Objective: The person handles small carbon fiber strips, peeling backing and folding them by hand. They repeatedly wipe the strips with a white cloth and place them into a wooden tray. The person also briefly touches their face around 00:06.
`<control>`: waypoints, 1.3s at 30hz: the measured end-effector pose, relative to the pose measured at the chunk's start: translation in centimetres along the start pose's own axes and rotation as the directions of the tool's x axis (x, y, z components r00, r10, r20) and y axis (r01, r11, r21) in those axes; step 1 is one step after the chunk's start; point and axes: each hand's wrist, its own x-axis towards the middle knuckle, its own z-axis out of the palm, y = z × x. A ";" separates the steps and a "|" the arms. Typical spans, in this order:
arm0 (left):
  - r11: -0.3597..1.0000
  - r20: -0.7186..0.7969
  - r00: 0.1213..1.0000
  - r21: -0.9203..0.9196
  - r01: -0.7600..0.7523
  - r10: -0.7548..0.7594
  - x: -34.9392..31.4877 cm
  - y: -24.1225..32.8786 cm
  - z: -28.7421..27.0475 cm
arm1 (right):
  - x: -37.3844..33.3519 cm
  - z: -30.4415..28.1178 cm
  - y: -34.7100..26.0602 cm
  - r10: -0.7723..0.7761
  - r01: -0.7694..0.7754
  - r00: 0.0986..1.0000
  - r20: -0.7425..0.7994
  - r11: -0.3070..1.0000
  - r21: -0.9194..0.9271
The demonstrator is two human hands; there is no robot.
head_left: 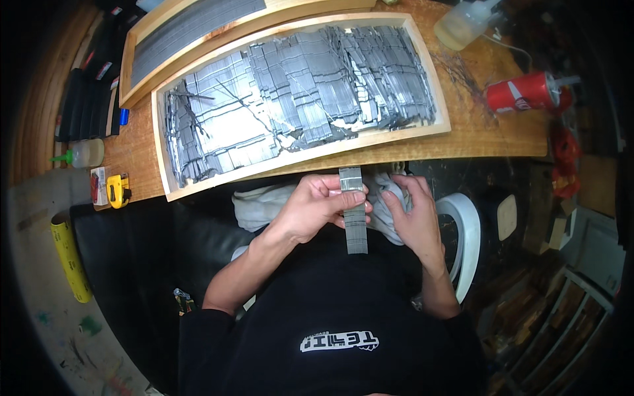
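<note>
My left hand is closed round a flat, narrow grey strip, thumb pressed on its face. The strip stands upright in the picture, crossed by thin lines, its ends showing above and below my fingers. Close on its right, my right hand has its fingers curled round a light grey cloth. Part of the cloth is hidden behind the strip and both hands. Just beyond my hands lies a shallow wooden tray holding many similar grey strips, some in neat rows and some loose.
Behind it is a second wooden tray with grey material. A red can lies at the right of the table, near a squeeze bottle. On the left are a yellow tape measure and a green-tipped bottle. A white chair arm curves at right.
</note>
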 end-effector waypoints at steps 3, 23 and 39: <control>0.999 -0.012 0.999 -0.031 0.039 -0.040 0.9 -0.5 -0.3 | -1.8 -0.7 0.2 0.130 -0.265 0.955 0.266 0.775 0.574; 0.949 -0.040 0.992 -0.297 0.106 -0.124 3.1 -3.4 -2.0 | -2.5 -0.2 -0.2 -0.014 -0.363 0.816 0.578 0.765 0.532; 0.990 -0.378 0.922 -0.076 -0.122 0.084 5.4 -8.0 -1.2 | 0.1 1.9 5.9 -0.206 0.055 0.955 0.213 0.829 0.556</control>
